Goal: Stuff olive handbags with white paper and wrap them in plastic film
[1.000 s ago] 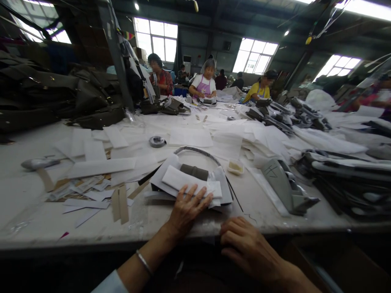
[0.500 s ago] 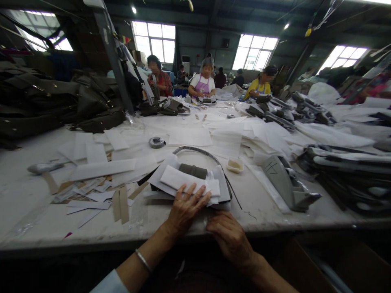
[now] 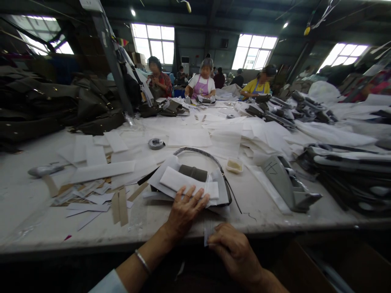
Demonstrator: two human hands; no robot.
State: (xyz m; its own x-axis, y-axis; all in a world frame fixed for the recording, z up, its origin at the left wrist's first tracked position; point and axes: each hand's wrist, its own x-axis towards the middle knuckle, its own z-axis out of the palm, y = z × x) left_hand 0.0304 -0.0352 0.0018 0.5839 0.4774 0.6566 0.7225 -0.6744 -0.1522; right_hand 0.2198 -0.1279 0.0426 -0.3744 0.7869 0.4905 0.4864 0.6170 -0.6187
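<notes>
A dark olive handbag [image 3: 193, 172] lies in front of me, with its wrapped handle [image 3: 204, 152] arching away at the back. White wrapping sheets partly cover the bag. Across it rests a folded white foam sheet [image 3: 186, 183]. My left hand [image 3: 186, 209] lies on the near edge of that foam, fingers stretched out and slightly spread. At the table's front edge my right hand [image 3: 233, 248] is closed, pinching a strip of clear tape [image 3: 207, 232]. The tape's upper end is hard to make out near the bag.
Left of the bag are paper and card strips [image 3: 88, 209] and a tape dispenser [image 3: 45, 170]. A roll of tape [image 3: 156, 143] sits behind. To the right are a small dish [image 3: 235, 165], a grey desktop dispenser [image 3: 284, 183] and stacked dark bags [image 3: 342, 175]. Co-workers sit across the table.
My right hand has moved down and slightly right, away from the bag, and the clear strip shows in its fingers. My left hand stays on the foam sheet.
</notes>
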